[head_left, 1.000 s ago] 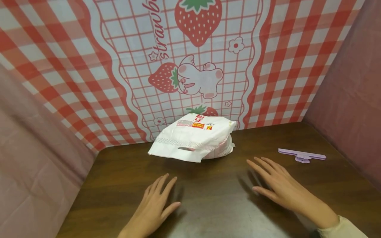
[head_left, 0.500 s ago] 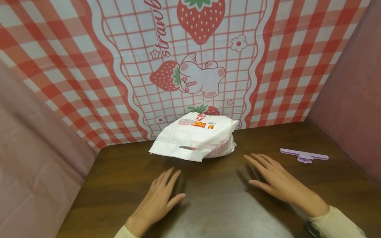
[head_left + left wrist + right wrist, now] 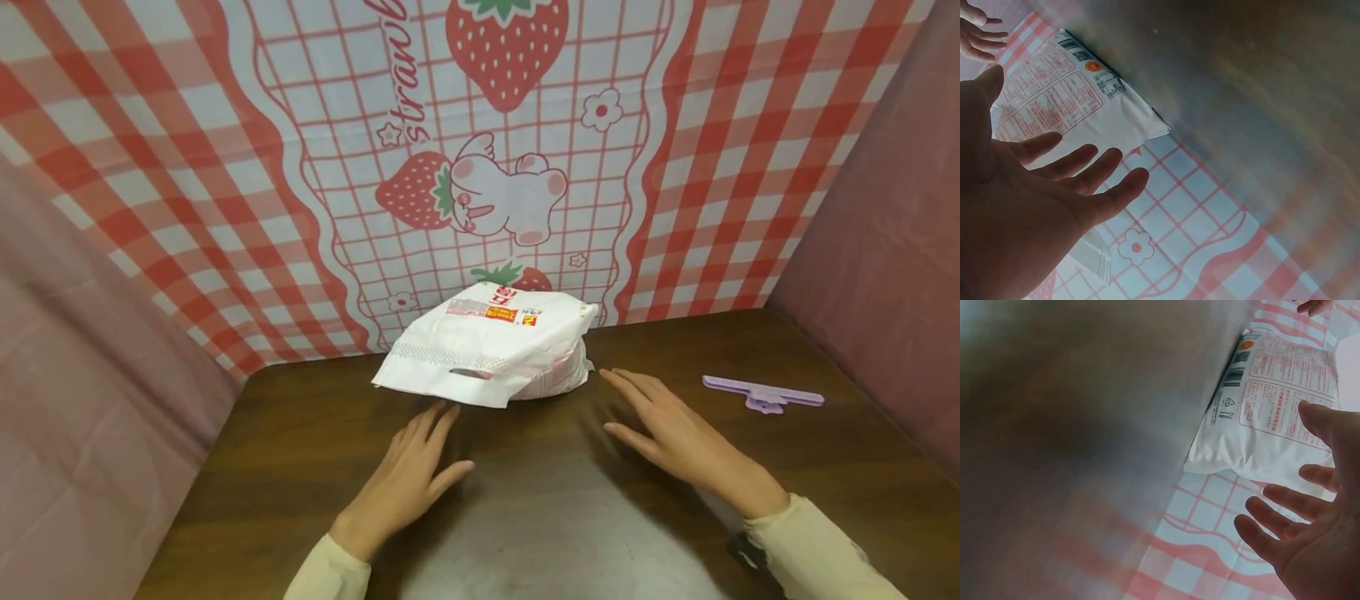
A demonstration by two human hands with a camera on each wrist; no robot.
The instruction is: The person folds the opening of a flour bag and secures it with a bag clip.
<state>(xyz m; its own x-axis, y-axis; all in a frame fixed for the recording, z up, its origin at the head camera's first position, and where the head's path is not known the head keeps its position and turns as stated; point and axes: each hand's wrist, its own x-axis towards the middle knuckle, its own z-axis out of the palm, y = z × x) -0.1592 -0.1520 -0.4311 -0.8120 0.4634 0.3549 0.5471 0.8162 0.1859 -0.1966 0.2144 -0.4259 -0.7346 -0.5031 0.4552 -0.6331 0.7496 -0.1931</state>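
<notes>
A white plastic package (image 3: 480, 342) with red and yellow print and a slot handle lies at the back of the table, its handle flap toward me. In both wrist views its printed side shows red text and a barcode. My left hand (image 3: 405, 479) hovers in front of the flap, fingers spread, fingertips close beneath its edge; I cannot tell whether they touch. Just right of the package my right hand (image 3: 671, 437) reaches forward with extended fingers, apart from it and holding nothing. Farther right lies a purple bag clip (image 3: 763, 394).
The dark wooden table (image 3: 570, 533) ends at a red-and-white checked cloth (image 3: 750, 167) with strawberry prints, which hangs behind the package. Pink curtains (image 3: 90, 350) hang at the left and right sides.
Both hands have moved forward and inward toward the package, the left nearing its flap and the right its side. The package and clip stay in place.
</notes>
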